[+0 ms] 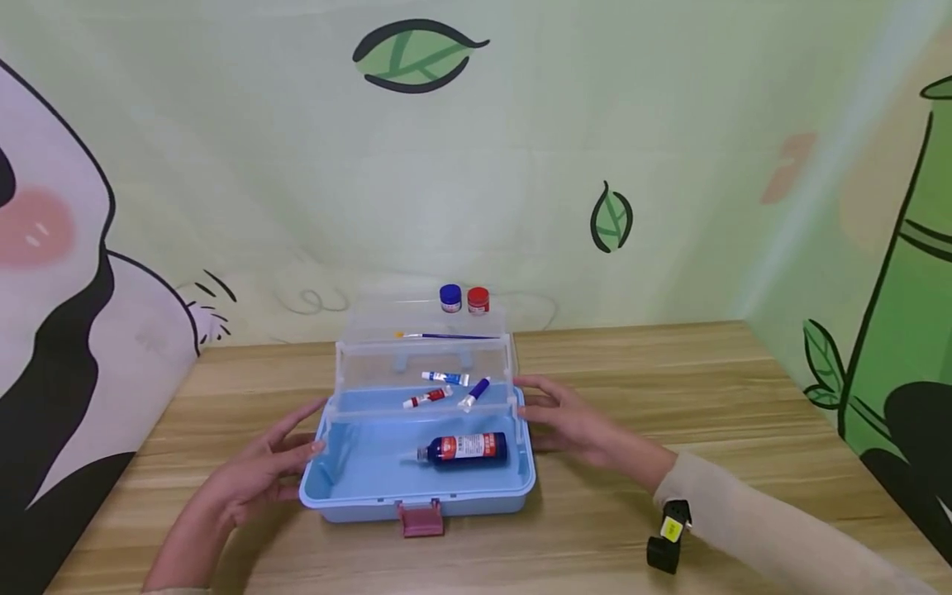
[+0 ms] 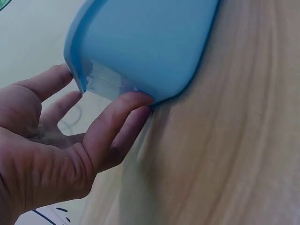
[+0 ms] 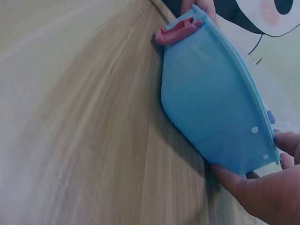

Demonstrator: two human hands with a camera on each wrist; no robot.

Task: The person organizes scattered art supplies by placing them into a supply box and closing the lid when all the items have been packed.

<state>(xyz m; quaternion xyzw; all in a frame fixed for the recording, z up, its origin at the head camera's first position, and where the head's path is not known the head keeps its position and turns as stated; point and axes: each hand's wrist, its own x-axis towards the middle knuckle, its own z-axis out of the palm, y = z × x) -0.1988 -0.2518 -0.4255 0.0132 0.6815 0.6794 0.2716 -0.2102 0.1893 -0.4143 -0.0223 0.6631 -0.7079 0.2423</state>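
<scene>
A light blue plastic storage box stands on the table with its clear upper part folded back. My left hand holds its left end, thumb near the rim; in the left wrist view the fingers spread along that end. My right hand holds the right end, its thumb low on the side in the right wrist view. Inside lies a dark blue bottle with a red and white label. Behind it, in the clear section, are a red paint tube, a light blue tube and a dark blue tube.
A paintbrush lies in the clear section further back. Behind it stand a blue-lidded jar and a red-lidded jar. A pink latch hangs at the box's front. The wooden table meets a printed cloth backdrop.
</scene>
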